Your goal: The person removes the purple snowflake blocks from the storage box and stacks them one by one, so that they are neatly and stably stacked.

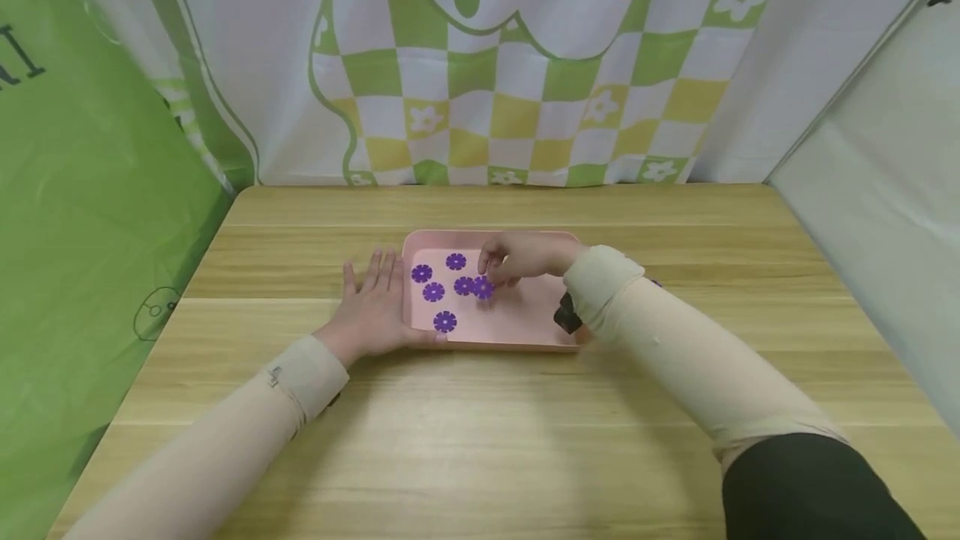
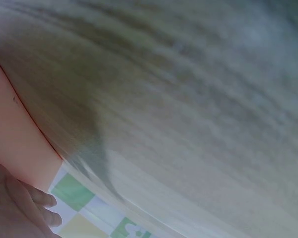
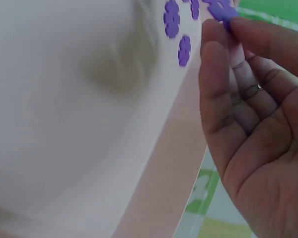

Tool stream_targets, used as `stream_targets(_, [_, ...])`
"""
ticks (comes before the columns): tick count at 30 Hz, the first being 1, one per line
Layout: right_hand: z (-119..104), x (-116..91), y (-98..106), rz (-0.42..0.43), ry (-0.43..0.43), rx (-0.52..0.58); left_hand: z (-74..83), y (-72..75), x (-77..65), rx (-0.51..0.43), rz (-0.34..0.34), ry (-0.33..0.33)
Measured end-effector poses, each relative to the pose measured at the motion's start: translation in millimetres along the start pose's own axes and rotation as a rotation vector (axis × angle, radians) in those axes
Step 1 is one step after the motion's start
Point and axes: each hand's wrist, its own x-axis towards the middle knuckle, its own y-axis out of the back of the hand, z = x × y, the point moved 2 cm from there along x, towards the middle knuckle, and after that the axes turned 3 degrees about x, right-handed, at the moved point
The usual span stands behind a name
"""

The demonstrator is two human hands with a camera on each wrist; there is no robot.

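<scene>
A shallow pink tray (image 1: 540, 319) lies on the wooden table, with several purple snowflake discs (image 1: 445, 322) spread over its left half. Over the tray's middle, my right hand (image 1: 521, 258) pinches one purple snowflake disc (image 1: 483, 287) between thumb and fingertips. The right wrist view shows this held disc (image 3: 222, 10) at the fingertips, with other discs (image 3: 172, 19) beyond it. My left hand (image 1: 375, 311) rests at the tray's left side with fingers spread, its thumb along the front rim. In the left wrist view, part of the left hand (image 2: 15, 206) shows beside the tray's pink wall (image 2: 20, 129).
The wooden table (image 1: 480, 440) extends around the tray on all sides. Behind it hangs a checkered green, yellow and white curtain (image 1: 517, 90). A green sheet (image 1: 90, 215) stands at the left and a white sheet (image 1: 885, 148) at the right. A dark object (image 1: 567, 315) sits at my right wrist.
</scene>
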Motion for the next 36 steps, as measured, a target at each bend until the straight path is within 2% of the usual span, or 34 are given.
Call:
stream_targets(3, [4.7, -7.9, 7.1, 0.04, -0.012, 0.058, 0.2, 0.3, 0.2, -0.002, 0.002, 0.001])
stream_targets(8, [15.4, -19.8, 17.0, 0.1, -0.037, 0.095, 0.2, 0.7, -0.1, -0.011, 0.001, 0.003])
stream_targets(19, [47.5, -53.8, 39.4, 0.182, -0.072, 0.082, 0.7, -2.5, -0.3, -0.007, 0.016, -0.004])
stream_targets(27, [69.6, -80.0, 59.6, 0.275, -0.106, 0.108, 1.6, -0.6, -2.3, -0.001, 0.01, -0.004])
stream_targets(36, [90.1, -103.7, 70.2, 0.305, -0.107, 0.137, 1.8, 0.3, -3.7, -0.003, 0.007, -0.008])
